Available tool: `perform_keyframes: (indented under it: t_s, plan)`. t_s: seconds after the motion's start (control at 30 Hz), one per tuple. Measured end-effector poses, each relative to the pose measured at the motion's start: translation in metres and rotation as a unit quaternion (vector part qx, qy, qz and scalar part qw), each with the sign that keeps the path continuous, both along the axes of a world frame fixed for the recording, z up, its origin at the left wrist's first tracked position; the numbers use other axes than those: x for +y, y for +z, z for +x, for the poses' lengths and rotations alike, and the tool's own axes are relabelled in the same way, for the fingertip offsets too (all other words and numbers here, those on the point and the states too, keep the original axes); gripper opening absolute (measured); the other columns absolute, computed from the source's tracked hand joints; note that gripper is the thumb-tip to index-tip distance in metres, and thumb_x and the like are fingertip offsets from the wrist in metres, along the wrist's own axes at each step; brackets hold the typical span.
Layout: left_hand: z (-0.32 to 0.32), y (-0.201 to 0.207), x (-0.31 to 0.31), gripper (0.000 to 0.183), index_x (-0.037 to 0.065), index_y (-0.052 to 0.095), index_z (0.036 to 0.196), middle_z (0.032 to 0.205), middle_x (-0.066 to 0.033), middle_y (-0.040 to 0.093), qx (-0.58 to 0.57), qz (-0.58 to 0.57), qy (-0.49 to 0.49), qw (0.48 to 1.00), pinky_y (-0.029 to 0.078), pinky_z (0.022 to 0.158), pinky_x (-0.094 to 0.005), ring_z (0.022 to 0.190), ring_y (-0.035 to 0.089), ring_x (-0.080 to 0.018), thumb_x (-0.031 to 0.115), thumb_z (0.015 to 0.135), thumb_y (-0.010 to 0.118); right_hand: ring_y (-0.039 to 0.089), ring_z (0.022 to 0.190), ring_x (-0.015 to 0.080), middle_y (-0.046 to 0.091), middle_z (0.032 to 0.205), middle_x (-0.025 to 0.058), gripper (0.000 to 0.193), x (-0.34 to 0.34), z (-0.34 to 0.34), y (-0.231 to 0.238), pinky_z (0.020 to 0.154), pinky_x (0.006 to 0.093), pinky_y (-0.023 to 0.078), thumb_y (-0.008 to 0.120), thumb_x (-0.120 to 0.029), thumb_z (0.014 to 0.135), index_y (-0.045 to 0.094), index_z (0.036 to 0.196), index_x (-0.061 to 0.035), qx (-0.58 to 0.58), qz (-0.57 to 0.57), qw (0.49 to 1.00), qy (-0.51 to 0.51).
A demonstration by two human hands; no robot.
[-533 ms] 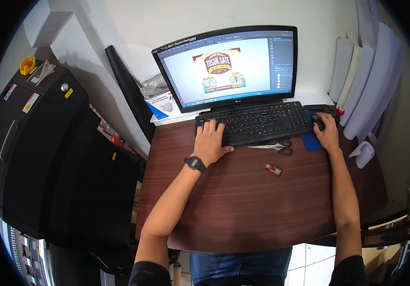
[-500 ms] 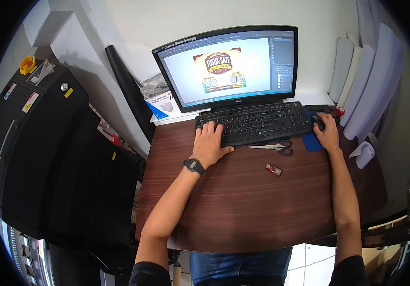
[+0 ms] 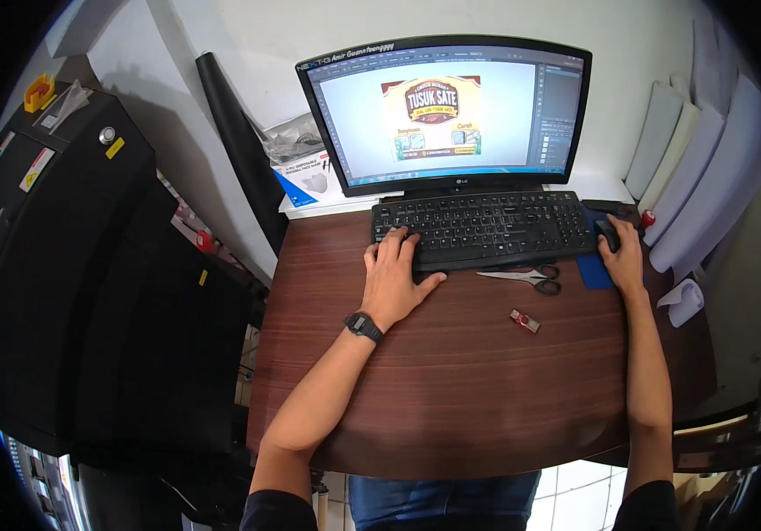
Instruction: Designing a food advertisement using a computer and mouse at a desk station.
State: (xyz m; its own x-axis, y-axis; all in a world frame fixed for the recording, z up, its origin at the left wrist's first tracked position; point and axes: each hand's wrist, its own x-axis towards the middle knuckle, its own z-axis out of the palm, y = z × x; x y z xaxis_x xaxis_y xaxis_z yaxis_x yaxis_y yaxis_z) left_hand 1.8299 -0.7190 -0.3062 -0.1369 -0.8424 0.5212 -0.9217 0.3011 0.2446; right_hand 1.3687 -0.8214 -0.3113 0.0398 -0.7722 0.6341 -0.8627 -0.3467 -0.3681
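My left hand (image 3: 394, 279) rests on the left end of a black keyboard (image 3: 487, 227), fingers spread over the keys; a black watch (image 3: 364, 326) is on that wrist. My right hand (image 3: 624, 257) covers a black mouse (image 3: 606, 232) that sits on a blue mouse pad (image 3: 593, 270) to the right of the keyboard. Behind the keyboard stands a black monitor (image 3: 447, 111) showing a design program with a poster layout. Scissors (image 3: 522, 277) lie just in front of the keyboard, and a small red and silver USB stick (image 3: 524, 320) lies nearer to me.
The dark wooden desk (image 3: 451, 389) has a rounded front edge. A large black machine (image 3: 71, 265) fills the left side. White paper rolls (image 3: 708, 168) lean at the right wall, and a black roll (image 3: 234, 146) and a box (image 3: 310, 177) stand left of the monitor.
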Motion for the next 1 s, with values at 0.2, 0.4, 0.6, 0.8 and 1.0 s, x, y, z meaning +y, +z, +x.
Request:
perform_keyframes:
  t_s: [0.2,0.4,0.6,0.8,1.0]
  plan:
    - [0.0003,-0.0058,-0.0030,0.076,0.000,0.056,0.142,0.151,-0.0202,0.048,-0.002,0.000,-0.010,1.000,0.027,0.119,-0.0531,0.144,0.041,-0.0337,0.047,0.088,0.080,0.061,0.124,0.0369,0.064,0.129,0.0172,0.043,0.0004,-0.0013,0.0014,0.107,0.0426,0.048,0.073,-0.013,0.090,0.067,0.133,-0.0054,-0.003,0.008,1.000,0.010]
    - [0.0009,-0.0066,-0.0038,0.074,0.000,0.056,0.143,0.151,-0.0203,0.048,0.001,0.005,-0.009,1.000,0.026,0.119,-0.0533,0.144,0.041,-0.0337,0.045,0.089,0.079,0.061,0.124,0.0372,0.064,0.131,0.0179,0.037,0.0001,0.0009,0.0011,0.108,0.0419,0.048,0.073,-0.014,0.092,0.070,0.127,-0.0044,-0.004,0.009,1.000,0.015]
    - [0.0004,-0.0074,-0.0039,0.073,0.000,0.056,0.143,0.150,-0.0201,0.049,0.000,0.001,-0.008,1.000,0.026,0.119,-0.0535,0.144,0.042,-0.0336,0.044,0.089,0.080,0.060,0.125,0.0375,0.064,0.132,0.0180,0.035,-0.0014,-0.0021,-0.0008,0.108,0.0420,0.048,0.073,-0.015,0.093,0.071,0.126,-0.0049,0.003,0.022,1.000,0.000]
    - [0.0008,-0.0081,-0.0037,0.073,0.000,0.056,0.143,0.149,-0.0197,0.049,-0.003,-0.001,-0.007,1.000,0.026,0.119,-0.0536,0.144,0.042,-0.0333,0.043,0.090,0.079,0.060,0.126,0.0379,0.064,0.132,0.0181,0.034,-0.0004,-0.0002,0.0008,0.108,0.0424,0.048,0.072,-0.015,0.092,0.071,0.125,-0.0047,0.001,0.021,1.000,0.005]
    - [0.0000,-0.0073,-0.0038,0.073,-0.001,0.056,0.142,0.149,-0.0193,0.050,-0.007,0.005,-0.004,1.000,0.026,0.120,-0.0530,0.144,0.042,-0.0328,0.043,0.090,0.079,0.060,0.126,0.0374,0.064,0.132,0.0179,0.033,0.0000,-0.0002,0.0003,0.108,0.0421,0.047,0.072,-0.014,0.092,0.071,0.123,-0.0046,0.001,0.018,1.000,0.000]
